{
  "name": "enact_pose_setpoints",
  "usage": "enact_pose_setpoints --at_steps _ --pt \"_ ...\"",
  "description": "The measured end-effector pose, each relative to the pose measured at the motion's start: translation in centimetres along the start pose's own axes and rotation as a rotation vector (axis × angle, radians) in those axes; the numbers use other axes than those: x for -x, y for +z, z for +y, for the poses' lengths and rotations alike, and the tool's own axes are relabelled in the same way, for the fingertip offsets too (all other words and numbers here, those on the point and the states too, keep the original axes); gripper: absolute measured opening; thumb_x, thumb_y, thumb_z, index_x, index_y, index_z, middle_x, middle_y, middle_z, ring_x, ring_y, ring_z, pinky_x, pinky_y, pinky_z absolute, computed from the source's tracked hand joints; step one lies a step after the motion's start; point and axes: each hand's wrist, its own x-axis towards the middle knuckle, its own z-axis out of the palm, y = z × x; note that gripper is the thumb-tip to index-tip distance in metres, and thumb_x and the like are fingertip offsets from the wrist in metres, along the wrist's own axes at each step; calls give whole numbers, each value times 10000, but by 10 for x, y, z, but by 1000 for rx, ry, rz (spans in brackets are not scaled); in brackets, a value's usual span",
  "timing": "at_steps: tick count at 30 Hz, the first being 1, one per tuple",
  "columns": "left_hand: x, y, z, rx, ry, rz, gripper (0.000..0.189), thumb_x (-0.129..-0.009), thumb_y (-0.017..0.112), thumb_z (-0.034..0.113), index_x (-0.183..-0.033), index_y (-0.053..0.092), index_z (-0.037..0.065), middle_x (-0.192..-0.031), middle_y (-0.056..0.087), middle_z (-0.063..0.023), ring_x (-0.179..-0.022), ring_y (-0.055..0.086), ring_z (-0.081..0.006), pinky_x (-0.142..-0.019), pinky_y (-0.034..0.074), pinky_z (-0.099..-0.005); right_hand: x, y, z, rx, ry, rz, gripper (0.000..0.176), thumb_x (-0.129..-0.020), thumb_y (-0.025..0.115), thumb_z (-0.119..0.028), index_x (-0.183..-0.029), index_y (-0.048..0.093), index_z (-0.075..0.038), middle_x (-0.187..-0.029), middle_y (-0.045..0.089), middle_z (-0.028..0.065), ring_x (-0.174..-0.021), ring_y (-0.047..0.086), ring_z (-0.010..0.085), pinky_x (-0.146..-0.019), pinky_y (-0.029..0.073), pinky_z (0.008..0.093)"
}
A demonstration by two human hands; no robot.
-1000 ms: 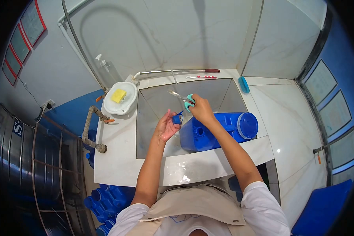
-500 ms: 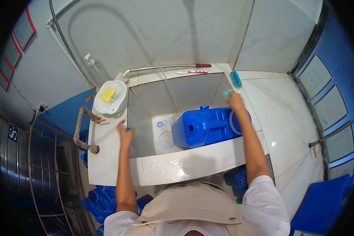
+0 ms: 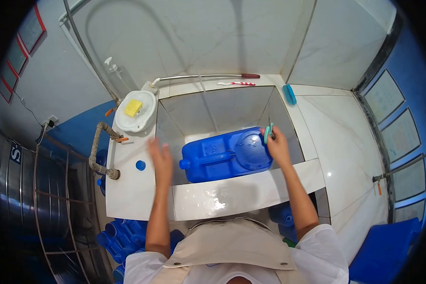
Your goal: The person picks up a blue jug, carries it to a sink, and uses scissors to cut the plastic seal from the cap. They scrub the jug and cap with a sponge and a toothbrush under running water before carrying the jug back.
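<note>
- Blue plastic jug (image 3: 215, 157) lies in the basin (image 3: 232, 109), close along its near edge, its broad lid (image 3: 253, 150) towards the right end and its small spout (image 3: 184, 164) towards the left.
- Its walls look stiff and probably slippery if wet; whether it is full cannot be told, so its weight is uncertain. The moulded handle (image 3: 215, 158) between lid and spout seems the surest hold, with a palm under one end.
- Teal-handled scissors (image 3: 266, 135) sit in the right hand (image 3: 278, 144), fingers curled round the loops, blades pointing towards the far edge. The right forearm slants inward over the basin's near-right corner.
- Open and blurred, the left hand (image 3: 161, 161) holds nothing visible, fingers pointing forward above the basin's left edge.
- Near it, a small blue cap (image 3: 140, 165) rests on the left part of the table (image 3: 128, 194); beyond, a yellow sponge (image 3: 133, 108) lies in a white dish (image 3: 138, 128).
</note>
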Motion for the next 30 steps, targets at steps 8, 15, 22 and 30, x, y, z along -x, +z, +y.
enact_pose_setpoints --at_steps 8,15,22,30 --pt "34 79 94 385 2 -212 236 -905 498 111 -1096 610 28 -1162 584 -148 -1127 517 -305 -959 394 -356 51 135 -19 -380 -280 250 283 -928 521 -227 -1110 462 -18 -1111 599 152 -1049 558 240 -895 407 312" --pt "80 75 95 213 -163 -65 366 -916 474 115 -1267 474 13 -1224 494 -194 -1128 466 -328 -942 383 -366 4 124 -37 -74 -302 -117 328 -890 544 -320 -1030 513 -25 -924 650 149 -840 609 360 -749 467 393" --pt "102 23 118 71 -143 -300 701 -857 575 289 -1394 240 -13 -1320 339 -239 -1177 358 -423 -985 293 -462 -101 182 -48 -521 -231 -318 382 -927 456 -385 -1013 540 -23 -965 649 123 -981 598 234 -836 439 341" --pt "21 33 145 -302 113 -549 494 -884 509 390 -1215 495 24 -1136 521 -222 -1081 488 -368 -833 442 -433 -68 93 -24 -856 -193 -156 603 -946 353 -495 -1242 344 31 -1211 529 191 -1207 452 256 -1054 303 371"
